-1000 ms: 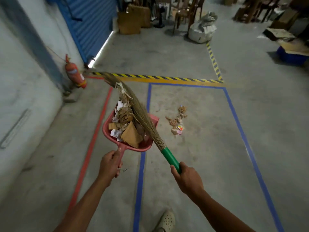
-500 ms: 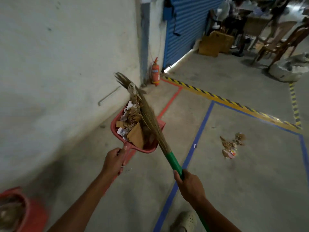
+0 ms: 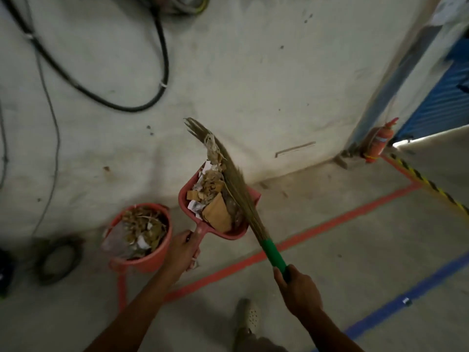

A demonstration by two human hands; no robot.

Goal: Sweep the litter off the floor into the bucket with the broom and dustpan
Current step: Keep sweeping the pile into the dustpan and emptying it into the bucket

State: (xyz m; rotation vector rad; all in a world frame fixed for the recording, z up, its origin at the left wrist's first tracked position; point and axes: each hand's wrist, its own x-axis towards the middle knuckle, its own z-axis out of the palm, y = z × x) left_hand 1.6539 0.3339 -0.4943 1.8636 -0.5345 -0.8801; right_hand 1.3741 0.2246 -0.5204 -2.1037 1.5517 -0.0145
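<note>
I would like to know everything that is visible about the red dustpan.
The dustpan is red and looks like plastic, with a scoop, raised side walls and a short handle. The left hand grips the handle and holds the pan in the air, its mouth pointing away from the person. It is heaped with litter: paper scraps, brown cardboard, dry bits. The bristles of the broom lie across the right side of the load. The pan is just right of the red bucket, not yet tipped.

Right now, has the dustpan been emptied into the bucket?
No, the dustpan gripped by the left hand is loaded with litter of paper and cardboard, off to the side of the bucket.
</note>
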